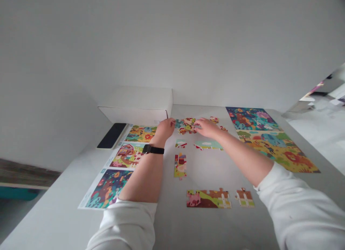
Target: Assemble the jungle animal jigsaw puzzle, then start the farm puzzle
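Observation:
A pile of loose jigsaw puzzle pieces (187, 122) lies at the far middle of the table, between my two hands. At the pile's left edge is my left hand (166, 128), its fingers curled together; what they hold, if anything, is hidden. My right hand (207, 127) reaches in from the right, with a small puzzle piece (198, 126) pinched at its fingertips. Nearer to me lie joined sections: a sky strip (210, 144), a small corner section (180, 144), an upright side strip (180, 166), a bottom strip with a pig (208, 199) and a fence section (245, 198).
Left of my arm lies a reference sheet (107, 174) with three pictures. A black-screened phone (112, 135) rests beside it, before a white box (134, 102). Two finished puzzles, dark blue (253, 119) and yellow (280, 151), lie at right. Loose pieces (214, 119) sit past my right hand.

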`<action>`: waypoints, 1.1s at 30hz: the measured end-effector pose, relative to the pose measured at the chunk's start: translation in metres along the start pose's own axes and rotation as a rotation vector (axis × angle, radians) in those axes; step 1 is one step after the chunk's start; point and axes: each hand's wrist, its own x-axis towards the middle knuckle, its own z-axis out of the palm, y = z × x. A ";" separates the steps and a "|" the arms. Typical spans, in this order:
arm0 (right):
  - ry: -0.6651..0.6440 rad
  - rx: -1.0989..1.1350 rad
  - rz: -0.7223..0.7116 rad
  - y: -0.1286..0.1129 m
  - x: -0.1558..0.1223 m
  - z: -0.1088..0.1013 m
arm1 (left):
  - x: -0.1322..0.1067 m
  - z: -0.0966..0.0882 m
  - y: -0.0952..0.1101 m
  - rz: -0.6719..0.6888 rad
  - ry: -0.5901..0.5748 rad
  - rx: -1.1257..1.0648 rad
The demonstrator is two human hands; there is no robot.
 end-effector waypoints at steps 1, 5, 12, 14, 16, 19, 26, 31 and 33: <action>-0.011 -0.034 -0.012 -0.007 0.005 0.006 | 0.000 0.000 0.000 -0.010 -0.002 0.015; -0.043 -0.111 -0.012 -0.023 0.017 0.020 | 0.000 -0.001 0.005 -0.048 0.023 0.010; -0.028 -0.182 0.068 -0.019 0.010 0.016 | -0.003 -0.003 0.012 -0.123 0.208 -0.011; -0.003 -0.193 0.058 -0.021 0.010 0.014 | -0.004 -0.003 0.012 -0.116 0.197 -0.005; 0.009 -0.170 -0.015 -0.026 0.015 0.014 | -0.005 -0.003 0.012 -0.120 0.180 -0.002; -0.027 -0.135 -0.181 -0.035 0.030 0.019 | -0.006 -0.003 0.013 -0.128 0.182 -0.004; -0.139 -0.118 -0.256 -0.042 0.062 0.022 | -0.004 -0.007 0.011 -0.134 0.226 -0.061; -0.049 -0.142 -0.287 -0.041 0.057 0.018 | -0.002 -0.005 0.005 -0.156 0.257 -0.081; 0.030 -0.068 -0.269 -0.039 0.047 0.016 | -0.002 -0.005 0.005 -0.163 0.257 -0.077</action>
